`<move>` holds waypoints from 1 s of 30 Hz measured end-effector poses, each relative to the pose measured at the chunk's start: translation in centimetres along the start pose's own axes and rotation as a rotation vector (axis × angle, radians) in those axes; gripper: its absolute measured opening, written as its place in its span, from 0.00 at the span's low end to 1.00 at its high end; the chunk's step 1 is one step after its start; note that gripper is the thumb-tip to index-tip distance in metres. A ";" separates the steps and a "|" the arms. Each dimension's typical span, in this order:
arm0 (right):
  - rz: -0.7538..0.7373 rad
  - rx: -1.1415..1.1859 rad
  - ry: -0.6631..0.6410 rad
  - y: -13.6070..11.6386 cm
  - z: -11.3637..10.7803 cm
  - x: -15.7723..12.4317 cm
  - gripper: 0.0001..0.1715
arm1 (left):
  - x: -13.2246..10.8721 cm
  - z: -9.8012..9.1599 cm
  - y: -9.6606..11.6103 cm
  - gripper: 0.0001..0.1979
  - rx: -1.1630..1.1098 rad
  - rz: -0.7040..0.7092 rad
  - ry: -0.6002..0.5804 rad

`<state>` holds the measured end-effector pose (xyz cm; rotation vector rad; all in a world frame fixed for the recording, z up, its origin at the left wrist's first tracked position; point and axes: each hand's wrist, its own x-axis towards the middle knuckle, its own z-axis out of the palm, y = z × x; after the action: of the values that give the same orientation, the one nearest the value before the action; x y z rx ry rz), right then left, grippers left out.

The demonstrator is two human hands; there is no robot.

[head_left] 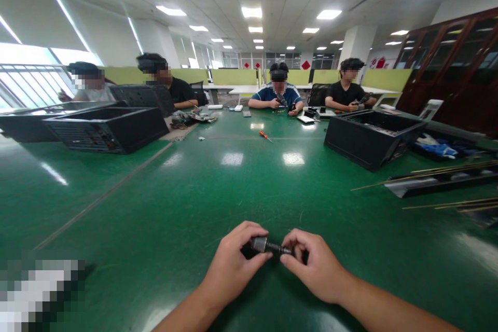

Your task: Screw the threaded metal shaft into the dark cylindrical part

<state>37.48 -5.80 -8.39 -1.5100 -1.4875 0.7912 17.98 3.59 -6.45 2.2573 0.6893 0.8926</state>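
Observation:
Low in the middle of the head view, both my hands are around a dark cylindrical metal part (259,243) with a narrower, stepped shaft. My left hand (238,257) grips the thicker, greyish end between thumb and fingers. On the shaft's other end, the thumb and bent fingers of my right hand (311,262) are closed. The fingers cover both ends of the part, so its exact kind does not show. It is held roughly level, just over the green tabletop (202,202).
An orange-handled screwdriver (265,135) lies farther off. Black computer cases stand at left (112,127) and right (369,137). Thin brass-coloured rods (389,182) reach in from the right. A pixelated pale object (37,290) is at lower left. Several people sit across the table.

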 end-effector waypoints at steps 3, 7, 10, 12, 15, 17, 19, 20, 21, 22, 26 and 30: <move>0.003 -0.002 0.020 0.0 0.0 0.0 0.06 | -0.1 -0.1 -0.1 0.16 0.018 0.006 0.002; -0.003 0.004 0.026 0.0 0.0 0.0 0.06 | -0.1 -0.2 -0.3 0.17 0.040 0.005 0.009; -0.002 0.006 0.026 0.1 0.0 0.0 0.06 | -0.1 -0.2 -0.3 0.17 0.042 0.006 0.016; -0.001 0.009 0.026 0.1 0.1 0.0 0.06 | -0.1 -0.2 -0.3 0.17 0.040 0.012 0.020; 0.009 0.014 0.032 0.1 0.1 -0.1 0.05 | 0.0 -0.3 -0.2 0.17 0.048 0.025 0.034; 0.016 0.020 0.038 0.1 0.1 -0.1 0.05 | 0.0 -0.3 -0.2 0.17 0.059 0.035 0.046; 0.016 0.019 0.040 0.1 0.1 0.0 0.05 | 0.0 -0.4 -0.2 0.17 0.065 0.044 0.052; 0.015 0.014 0.042 0.1 0.1 0.0 0.05 | 0.0 -0.4 -0.2 0.17 0.067 0.046 0.051; 0.016 0.008 0.044 0.1 0.1 0.0 0.04 | 0.0 -0.4 -0.3 0.17 0.069 0.046 0.049; 0.018 0.001 0.046 0.0 0.1 0.0 0.04 | 0.0 -0.4 -0.3 0.17 0.070 0.045 0.048; 0.019 -0.011 0.051 0.0 0.0 -0.1 0.04 | -0.1 -0.4 -0.4 0.18 0.079 0.043 0.053; 0.024 -0.001 0.052 -0.1 0.0 -0.1 0.04 | 0.0 -0.5 -0.4 0.17 0.081 0.044 0.068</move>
<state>37.40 -5.89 -8.35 -1.5405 -1.4338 0.7600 17.54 4.00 -6.47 2.3306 0.7210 0.9826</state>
